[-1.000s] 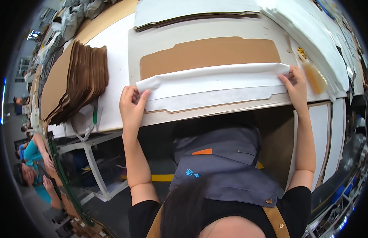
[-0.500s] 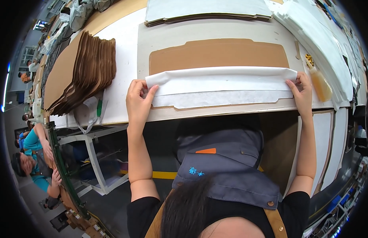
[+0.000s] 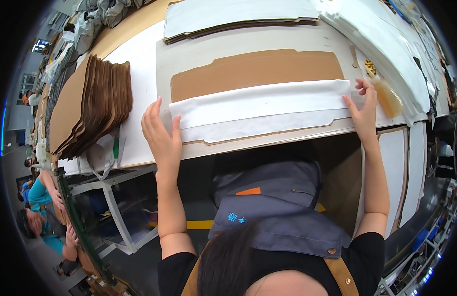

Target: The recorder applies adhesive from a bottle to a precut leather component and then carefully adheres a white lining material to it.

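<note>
Bearing blue lettering [image 3: 237,218], a grey apron [image 3: 287,234] faces the white sheet [image 3: 263,101].

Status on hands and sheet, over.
Left hand, right hand open at ends of white sheet. Sheet covers near part of brown board. Amber container beside right hand.

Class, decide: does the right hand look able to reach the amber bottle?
Probably yes: the right hand is open just beside the amber bottle, and nothing visible lies between them.
</note>
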Motion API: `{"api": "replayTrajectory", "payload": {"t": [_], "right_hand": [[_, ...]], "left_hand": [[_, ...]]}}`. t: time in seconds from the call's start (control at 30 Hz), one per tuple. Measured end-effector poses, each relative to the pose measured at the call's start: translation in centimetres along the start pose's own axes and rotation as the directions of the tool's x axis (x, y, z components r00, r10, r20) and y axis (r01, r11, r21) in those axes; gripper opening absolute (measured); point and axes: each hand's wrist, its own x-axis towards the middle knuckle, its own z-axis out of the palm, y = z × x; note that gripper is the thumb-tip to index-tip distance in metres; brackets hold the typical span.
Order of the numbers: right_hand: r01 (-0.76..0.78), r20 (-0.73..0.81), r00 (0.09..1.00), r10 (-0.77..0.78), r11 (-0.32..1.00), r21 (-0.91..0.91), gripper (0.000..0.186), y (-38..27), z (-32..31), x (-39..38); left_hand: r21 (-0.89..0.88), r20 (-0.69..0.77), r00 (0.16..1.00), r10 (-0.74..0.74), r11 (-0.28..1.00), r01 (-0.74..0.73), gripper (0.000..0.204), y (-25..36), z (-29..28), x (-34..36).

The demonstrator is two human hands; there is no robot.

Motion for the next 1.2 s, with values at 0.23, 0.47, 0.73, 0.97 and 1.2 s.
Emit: {"api": "replayTrajectory", "payload": {"t": [0.23,0.47,0.73,0.97,1.2], "right_hand": [[0.334,0.382,0.851,-0.359,0.933,0.134,0.080,-8.8,0.9,-2.7],[0.503,0.617,0.652,-0.441,0.860,0.083,0.098,-11.5,2.3,-4.4],[0.268,0.470,0.874,-0.122,0.929,-0.256,0.100,-5.6,-1.2,-5.0],[0.255,0.256,0.948,-0.187,0.930,-0.265,0.074,-3.3,-2.4,-4.1],[0.591,0.311,0.785,-0.536,0.798,-0.118,0.028,-4.5,-0.5,0.5]], "left_hand": [[-0.219,0.495,0.780,0.382,0.924,-0.314,0.094,8.7,0.7,-1.6],[-0.194,0.580,0.673,0.459,0.880,-0.433,0.095,9.5,1.2,-1.9],[0.073,0.581,0.793,0.185,0.958,-0.277,0.091,4.3,-2.0,-3.6],[0.182,0.484,0.875,0.004,0.978,-0.105,0.081,0.6,-2.9,-3.9],[0.141,0.372,0.914,0.160,0.964,-0.226,0.071,2.7,-2.8,0.4]]}}
